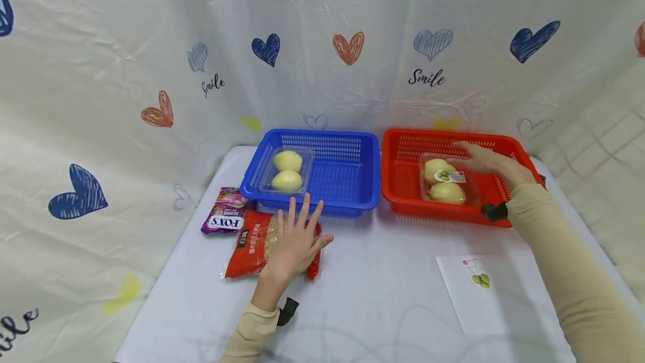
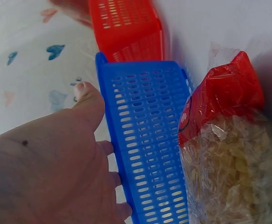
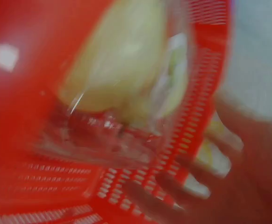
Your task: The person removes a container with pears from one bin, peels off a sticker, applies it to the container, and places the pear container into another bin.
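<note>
My left hand [image 1: 294, 245], fingers spread straight, hovers over a red pasta bag [image 1: 249, 262] with its fingertips by the near rim of a blue basket [image 1: 347, 206]. That basket has a clear box of two pale yellow fruits [image 1: 287, 181] at its left. Over the red basket [image 1: 403, 206] is my right hand [image 1: 486, 160], its fingers extended beside a labelled clear box [image 1: 470, 189] with two similar fruits [image 1: 447, 192]. In the right wrist view, the spread fingers of the right hand [image 3: 248, 172] hold nothing; the picture is blurred.
A purple Foxs candy bag [image 1: 224, 220] lies left of the pasta. Toward the front right of the white table [image 1: 373, 284] is a white sheet [image 1: 463, 301] with a fruit picture. Behind the baskets hangs a heart-printed curtain [image 1: 302, 88].
</note>
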Action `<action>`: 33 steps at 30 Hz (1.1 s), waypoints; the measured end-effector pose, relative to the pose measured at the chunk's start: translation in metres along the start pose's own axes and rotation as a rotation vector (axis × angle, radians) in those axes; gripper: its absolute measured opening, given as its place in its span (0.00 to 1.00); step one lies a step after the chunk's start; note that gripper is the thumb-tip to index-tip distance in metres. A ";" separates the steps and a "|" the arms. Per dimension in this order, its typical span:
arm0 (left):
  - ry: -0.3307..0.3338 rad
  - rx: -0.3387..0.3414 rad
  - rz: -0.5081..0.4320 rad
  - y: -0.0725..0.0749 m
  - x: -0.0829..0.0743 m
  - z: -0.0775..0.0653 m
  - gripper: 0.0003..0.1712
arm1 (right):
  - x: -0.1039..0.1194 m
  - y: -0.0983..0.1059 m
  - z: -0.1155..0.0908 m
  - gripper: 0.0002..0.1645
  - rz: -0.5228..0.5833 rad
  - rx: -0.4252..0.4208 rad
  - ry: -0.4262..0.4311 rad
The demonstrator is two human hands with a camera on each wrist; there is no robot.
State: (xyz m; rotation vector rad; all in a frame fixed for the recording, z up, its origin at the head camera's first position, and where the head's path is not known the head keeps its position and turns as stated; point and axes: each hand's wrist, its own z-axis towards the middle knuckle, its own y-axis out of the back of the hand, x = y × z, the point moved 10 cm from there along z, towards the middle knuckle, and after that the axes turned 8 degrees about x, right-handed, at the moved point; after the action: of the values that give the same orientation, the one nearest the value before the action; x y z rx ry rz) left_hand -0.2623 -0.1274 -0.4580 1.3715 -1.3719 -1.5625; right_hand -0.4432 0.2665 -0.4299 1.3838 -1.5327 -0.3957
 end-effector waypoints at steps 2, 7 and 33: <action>-0.001 0.003 -0.003 -0.002 -0.001 -0.002 0.47 | 0.010 -0.011 0.013 0.57 0.016 0.073 0.043; -0.004 -0.004 -0.002 -0.007 -0.002 -0.004 0.47 | 0.022 -0.033 0.028 0.63 -0.051 0.202 -0.043; 0.008 0.001 -0.006 -0.008 0.002 0.000 0.47 | -0.054 0.008 0.014 0.51 0.058 -0.006 0.023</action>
State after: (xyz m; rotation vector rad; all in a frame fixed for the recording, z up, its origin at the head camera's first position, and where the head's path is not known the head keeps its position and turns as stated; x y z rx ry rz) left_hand -0.2613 -0.1271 -0.4662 1.3823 -1.3654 -1.5583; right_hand -0.4666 0.3118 -0.4541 1.3321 -1.5477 -0.3469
